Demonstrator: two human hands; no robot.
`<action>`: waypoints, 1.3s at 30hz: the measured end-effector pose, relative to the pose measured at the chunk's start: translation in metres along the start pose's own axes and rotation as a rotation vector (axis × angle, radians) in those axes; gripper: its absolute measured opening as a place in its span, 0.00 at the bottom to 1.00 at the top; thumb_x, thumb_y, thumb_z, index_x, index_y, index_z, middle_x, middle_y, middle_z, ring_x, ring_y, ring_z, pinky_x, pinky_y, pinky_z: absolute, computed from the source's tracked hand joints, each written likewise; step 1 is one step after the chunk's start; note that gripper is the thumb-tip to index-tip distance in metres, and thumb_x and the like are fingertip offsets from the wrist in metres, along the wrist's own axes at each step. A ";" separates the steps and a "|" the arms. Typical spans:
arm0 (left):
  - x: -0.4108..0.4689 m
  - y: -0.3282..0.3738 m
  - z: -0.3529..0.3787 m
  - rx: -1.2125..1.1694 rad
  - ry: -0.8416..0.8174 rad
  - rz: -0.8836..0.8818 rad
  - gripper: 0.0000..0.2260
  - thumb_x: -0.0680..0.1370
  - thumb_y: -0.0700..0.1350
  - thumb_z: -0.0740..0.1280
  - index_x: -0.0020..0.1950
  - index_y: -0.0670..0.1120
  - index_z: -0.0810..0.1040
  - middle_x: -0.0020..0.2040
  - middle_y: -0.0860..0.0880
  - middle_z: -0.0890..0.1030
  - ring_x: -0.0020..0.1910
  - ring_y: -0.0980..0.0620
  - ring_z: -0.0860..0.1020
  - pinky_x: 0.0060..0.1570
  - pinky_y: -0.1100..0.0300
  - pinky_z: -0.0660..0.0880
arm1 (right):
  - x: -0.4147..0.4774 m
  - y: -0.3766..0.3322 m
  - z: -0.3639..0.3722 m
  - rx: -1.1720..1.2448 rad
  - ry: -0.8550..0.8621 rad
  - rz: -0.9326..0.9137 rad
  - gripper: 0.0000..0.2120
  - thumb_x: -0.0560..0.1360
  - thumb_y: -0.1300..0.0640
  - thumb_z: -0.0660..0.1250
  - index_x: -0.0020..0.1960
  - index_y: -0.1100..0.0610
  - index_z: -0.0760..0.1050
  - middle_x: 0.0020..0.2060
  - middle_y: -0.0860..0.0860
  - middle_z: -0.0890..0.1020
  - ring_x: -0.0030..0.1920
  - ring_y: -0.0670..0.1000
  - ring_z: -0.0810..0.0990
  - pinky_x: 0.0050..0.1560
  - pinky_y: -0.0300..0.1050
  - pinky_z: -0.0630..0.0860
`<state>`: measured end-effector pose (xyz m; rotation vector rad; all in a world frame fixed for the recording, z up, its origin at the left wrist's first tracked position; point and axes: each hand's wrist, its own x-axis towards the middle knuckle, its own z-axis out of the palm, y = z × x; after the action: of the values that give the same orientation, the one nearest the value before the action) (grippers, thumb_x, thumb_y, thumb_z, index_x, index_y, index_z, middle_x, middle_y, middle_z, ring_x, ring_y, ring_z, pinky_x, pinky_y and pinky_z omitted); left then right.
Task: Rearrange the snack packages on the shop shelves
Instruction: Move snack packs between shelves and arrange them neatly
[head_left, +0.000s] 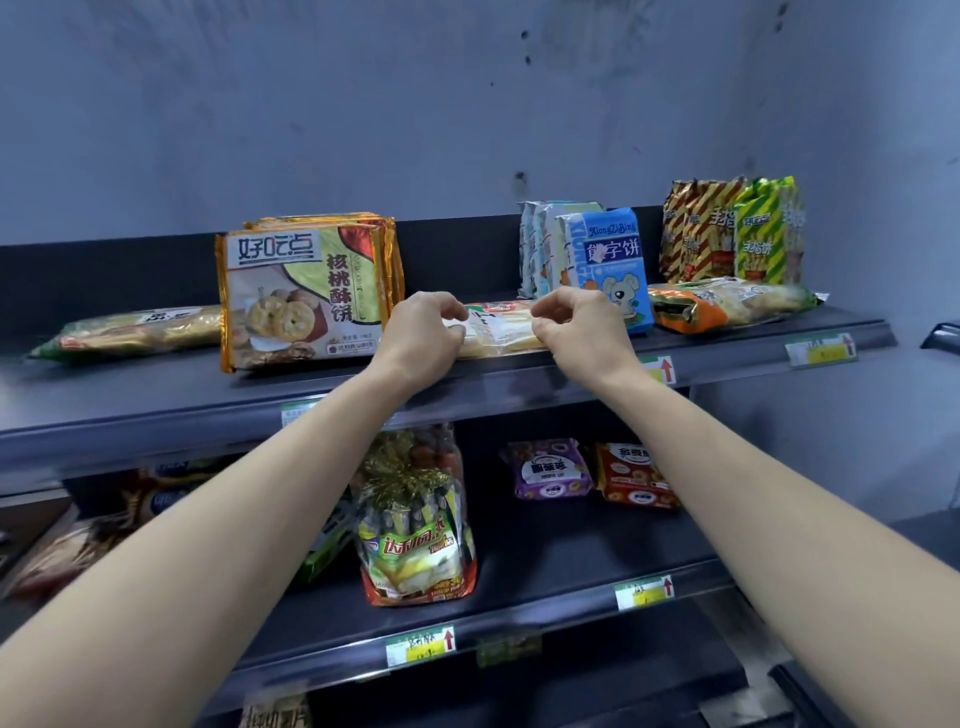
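— Now, where, the long snack packet (498, 330)?
— Flat on the top shelf (156, 400), near the front edge, between gold-edged biscuit packs (306, 296) and a blue bear packet (610, 270).
— Pointing which way?
— Long axis left to right, along the shelf edge; ends hidden behind the hands.
— Held how?
— By the left hand (426, 332) at the left end, the right hand (576, 327) at the right, fingers (550, 312) curled narrow, pinching the film.
— Material?
— Clear glossy plastic, crinkled, pale yellow inside, red-and-green label on top. Slim, loaf-like shape. Biscuit packs square, foil-rimmed, upright, leaning back. Shelf dark, smooth, with paper price tags (821, 351) along its lip.
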<state>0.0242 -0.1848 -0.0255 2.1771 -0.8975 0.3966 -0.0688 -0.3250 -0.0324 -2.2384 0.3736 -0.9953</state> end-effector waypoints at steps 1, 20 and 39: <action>-0.002 0.001 -0.001 -0.017 0.018 0.020 0.09 0.77 0.40 0.64 0.56 0.44 0.79 0.59 0.47 0.80 0.59 0.51 0.75 0.55 0.65 0.65 | -0.001 0.000 0.000 0.001 0.002 0.003 0.06 0.75 0.61 0.66 0.50 0.58 0.80 0.40 0.48 0.78 0.42 0.45 0.76 0.37 0.29 0.68; -0.076 0.000 0.111 -0.223 -0.450 0.130 0.09 0.74 0.37 0.65 0.51 0.43 0.81 0.49 0.49 0.82 0.45 0.55 0.76 0.44 0.69 0.68 | -0.088 0.093 -0.012 -0.118 -0.122 0.347 0.05 0.72 0.63 0.67 0.42 0.54 0.80 0.31 0.46 0.78 0.32 0.45 0.77 0.34 0.33 0.73; -0.037 -0.093 0.288 -0.118 -0.486 -0.483 0.10 0.78 0.43 0.63 0.56 0.41 0.78 0.57 0.42 0.79 0.56 0.44 0.77 0.47 0.60 0.69 | -0.034 0.282 0.089 -0.074 -0.599 0.552 0.19 0.77 0.57 0.65 0.64 0.64 0.71 0.57 0.56 0.77 0.53 0.54 0.75 0.38 0.36 0.65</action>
<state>0.0655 -0.3328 -0.2891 2.3213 -0.5819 -0.4248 -0.0241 -0.4794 -0.2832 -2.1833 0.7016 -0.0182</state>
